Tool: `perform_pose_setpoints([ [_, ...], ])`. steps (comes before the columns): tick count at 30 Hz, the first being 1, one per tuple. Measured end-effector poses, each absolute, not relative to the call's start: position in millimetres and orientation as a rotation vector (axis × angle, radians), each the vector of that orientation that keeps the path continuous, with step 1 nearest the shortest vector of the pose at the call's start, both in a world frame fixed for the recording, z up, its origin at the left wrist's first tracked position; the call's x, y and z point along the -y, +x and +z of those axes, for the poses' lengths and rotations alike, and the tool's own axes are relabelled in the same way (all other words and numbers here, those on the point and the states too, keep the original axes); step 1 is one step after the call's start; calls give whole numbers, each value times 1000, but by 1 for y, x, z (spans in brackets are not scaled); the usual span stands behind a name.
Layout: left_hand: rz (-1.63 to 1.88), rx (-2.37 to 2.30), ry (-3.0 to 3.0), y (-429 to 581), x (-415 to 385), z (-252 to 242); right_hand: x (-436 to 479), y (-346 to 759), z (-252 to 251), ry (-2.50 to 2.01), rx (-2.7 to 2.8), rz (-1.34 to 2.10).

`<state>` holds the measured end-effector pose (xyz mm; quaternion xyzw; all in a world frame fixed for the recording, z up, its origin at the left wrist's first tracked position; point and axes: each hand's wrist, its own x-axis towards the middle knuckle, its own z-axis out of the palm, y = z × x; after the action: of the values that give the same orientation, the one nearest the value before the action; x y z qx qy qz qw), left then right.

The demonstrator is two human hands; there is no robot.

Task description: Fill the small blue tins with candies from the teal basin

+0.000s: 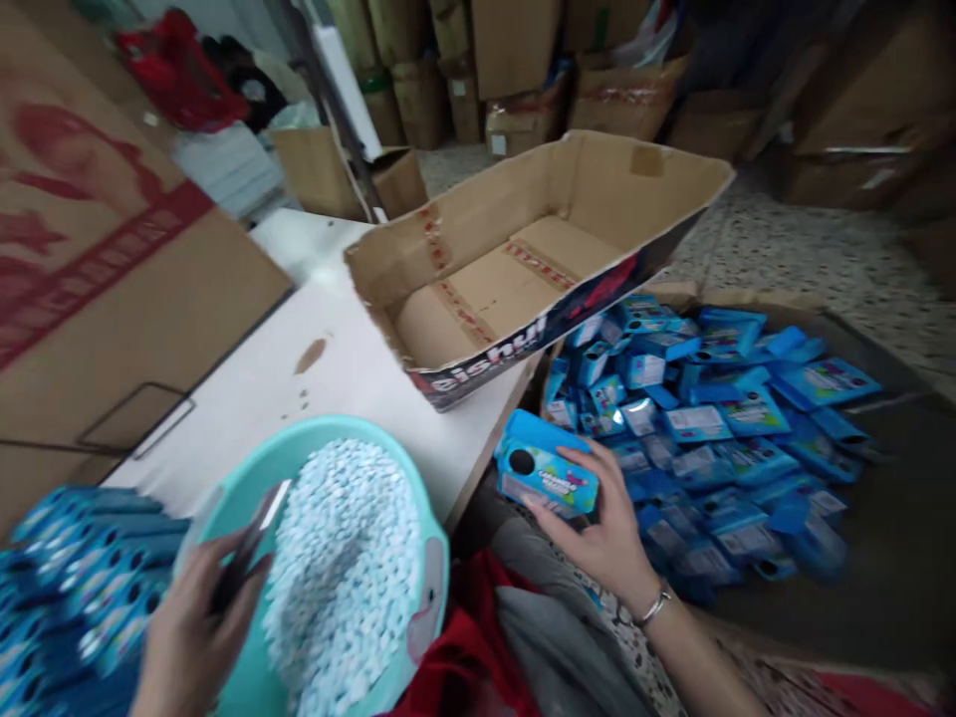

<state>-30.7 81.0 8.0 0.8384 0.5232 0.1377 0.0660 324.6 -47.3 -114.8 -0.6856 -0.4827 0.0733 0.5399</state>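
Note:
My right hand grips a small blue printed box just past the white table's front right edge, over my lap. My left hand is closed round a thin dark flat tool with a bright tip, held over the near rim of a teal basin. The basin is heaped with small white-and-pale-blue pieces. A stack of flat blue packs lies left of my left hand.
An open, empty cardboard box overhangs the white table. A heap of small blue boxes lies on the floor to the right. A large brown carton stands at left. More cartons line the back.

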Motion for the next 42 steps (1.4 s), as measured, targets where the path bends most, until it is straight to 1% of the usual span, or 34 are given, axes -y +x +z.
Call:
perform_pose_setpoints([
  [3,483,-1490,2504,-33,-73,-1,18,282,-111,-1486,1272,341],
  [6,484,-1468,2424,-30,-66,-10,-18,262,-129,-1415,1253,389],
  [9,422,-1517,2311,-35,-61,-20,-46,257,-145,-1359,1251,479],
  [12,322,-1491,2294,-45,-63,-27,-53,252,-145,-1301,1196,602],
  [15,167,-1515,2443,-50,-76,-27,-40,243,-131,-1272,1057,602],
  [18,-138,-1806,2569,-47,-90,-26,-19,239,-114,-1298,859,504],
  [20,-339,-1912,2584,-42,-95,-28,-6,242,-102,-1343,698,485],
  [23,-448,-1779,2551,-34,-92,-37,6,250,-84,-1306,477,729],
  [26,-417,-1563,2500,-26,-80,-47,9,255,-67,-1208,391,961],
  [32,-251,-1243,2330,-8,-45,-49,15,254,-55,-1103,433,1064],
  [36,-149,-1089,2134,1,-34,-44,26,252,-51,-1223,454,1128],
  [39,21,-1005,2015,-5,-38,-34,30,248,-41,-1278,704,1174],
  [42,150,-976,2016,-21,-46,-12,24,239,-26,-1294,1088,1067],
])
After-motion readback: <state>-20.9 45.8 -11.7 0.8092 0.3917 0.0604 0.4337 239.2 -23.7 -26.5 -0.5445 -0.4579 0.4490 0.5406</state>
